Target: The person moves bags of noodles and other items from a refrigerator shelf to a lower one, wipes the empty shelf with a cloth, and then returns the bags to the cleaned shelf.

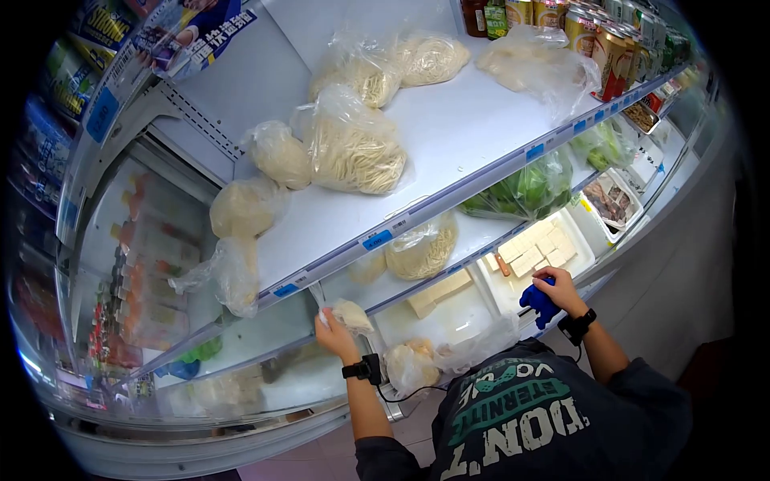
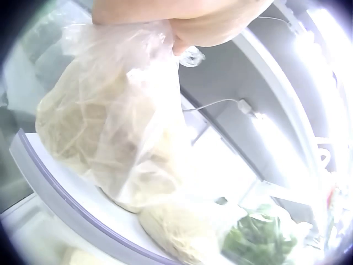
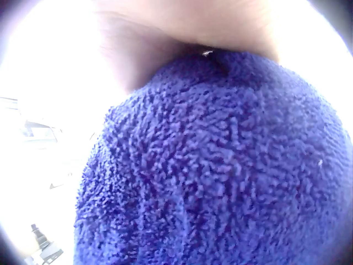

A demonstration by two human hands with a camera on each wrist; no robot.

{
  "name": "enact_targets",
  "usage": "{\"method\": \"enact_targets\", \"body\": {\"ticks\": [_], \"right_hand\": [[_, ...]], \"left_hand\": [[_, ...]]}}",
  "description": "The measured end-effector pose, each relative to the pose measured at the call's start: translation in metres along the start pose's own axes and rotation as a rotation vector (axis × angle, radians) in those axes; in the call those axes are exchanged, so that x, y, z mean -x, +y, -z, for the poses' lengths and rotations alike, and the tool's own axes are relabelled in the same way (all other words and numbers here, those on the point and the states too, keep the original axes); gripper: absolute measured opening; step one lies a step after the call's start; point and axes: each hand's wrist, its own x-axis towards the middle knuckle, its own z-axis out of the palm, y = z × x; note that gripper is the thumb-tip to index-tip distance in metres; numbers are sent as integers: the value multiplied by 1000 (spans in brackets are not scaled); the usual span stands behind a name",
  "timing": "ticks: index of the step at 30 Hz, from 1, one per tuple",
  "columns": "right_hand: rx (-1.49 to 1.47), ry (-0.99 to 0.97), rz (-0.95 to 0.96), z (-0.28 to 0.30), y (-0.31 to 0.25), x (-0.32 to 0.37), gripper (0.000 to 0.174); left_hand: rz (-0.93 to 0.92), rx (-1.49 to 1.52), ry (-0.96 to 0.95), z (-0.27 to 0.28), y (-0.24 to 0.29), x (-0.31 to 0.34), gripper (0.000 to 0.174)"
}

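Observation:
My left hand (image 1: 335,333) grips the gathered neck of a clear plastic bag of noodles (image 2: 105,127) at the left of the lower shelf. In the head view only a pale part of that bag shows beyond the hand. A second bag of noodles (image 1: 423,247) sits on the same shelf to the right. My right hand (image 1: 563,290) holds a bunched blue cloth (image 1: 539,303) near the tubs at the shelf's front. Close up in the right wrist view, the fuzzy towel cloth (image 3: 220,165) fills most of the picture below the hand.
Several bagged noodles (image 1: 357,148) lie on the upper shelf (image 1: 449,128), with drink cans (image 1: 609,52) at its far right. Below are bagged green vegetables (image 1: 525,188), a tub of tofu blocks (image 1: 541,248) and a white meat tray (image 1: 638,210). The upper shelf's edge overhangs the left hand.

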Motion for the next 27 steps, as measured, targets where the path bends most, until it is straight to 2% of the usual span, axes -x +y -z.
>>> {"method": "enact_targets", "body": {"ticks": [2, 4, 6, 7, 8, 10, 11, 14, 16, 17, 19, 21, 23, 25, 27], "right_hand": [[11, 19, -15, 3, -4, 5, 22], [23, 44, -32, 5, 2, 9, 22], [24, 66, -22, 6, 5, 13, 21], [14, 67, -27, 7, 5, 14, 20], [-8, 76, -33, 8, 10, 17, 19], [0, 85, -23, 10, 15, 20, 20], [9, 90, -35, 10, 18, 21, 19], [34, 108, -48, 13, 20, 24, 20], [50, 111, -46, 12, 22, 22, 19], [49, 92, -63, 12, 24, 20, 20], [56, 64, -85, 9, 23, 17, 20], [104, 24, -59, 5, 12, 9, 20], [74, -28, -36, -2, 8, -3, 20], [37, -66, -1, -13, 4, -12, 20], [33, -99, 21, -22, -7, -16, 20]], "left_hand": [[13, 122, 4, -17, -21, -23, 30], [30, 127, 35, -38, -68, -44, 31], [116, 85, -73, -48, -69, -58, 31], [150, -148, -222, -47, -71, -54, 36], [-112, -328, -273, -66, -135, -53, 32], [-306, -705, -155, -69, -133, -27, 37], [-301, -716, -146, -63, -129, -28, 37], [-376, -811, -139, -42, -84, -26, 37], [-207, -372, -330, -14, -6, -29, 29], [-125, -155, -524, 3, 45, -27, 18], [-80, -58, -545, 40, 141, -19, 12], [-391, -129, -61, 76, 166, -31, 14], [-504, -277, 327, 88, 194, -72, 29], [-673, -383, 456, 79, 199, -117, 45], [-673, -467, 352, 66, 165, -150, 48]]}}
